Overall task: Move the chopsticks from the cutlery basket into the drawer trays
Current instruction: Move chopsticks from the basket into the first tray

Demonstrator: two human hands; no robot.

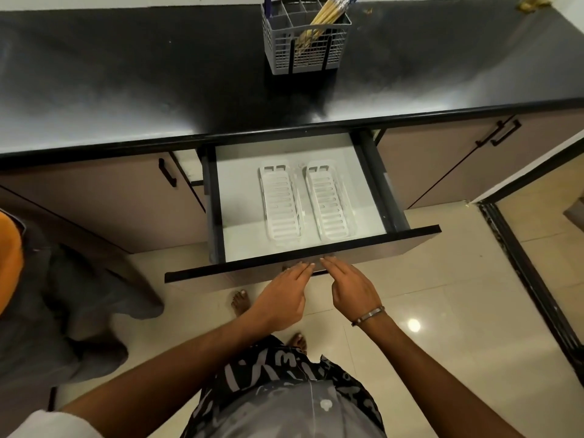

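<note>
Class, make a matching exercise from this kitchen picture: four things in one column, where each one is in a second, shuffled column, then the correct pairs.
Things
1. chopsticks
2. cutlery basket
3. drawer trays
4. bracelet

Places
A. on the black countertop
B. on the right wrist
C. standing in the basket
D. side by side in the open drawer

Pairs: 1-C, 2-A, 3-D, 4-B

A grey cutlery basket [305, 42] holding chopsticks [328, 12] is set near the far edge of the black worktop [126, 83]. Two white slotted trays [279, 203] are laid side by side on the open drawer [246, 197] floor.
</note>
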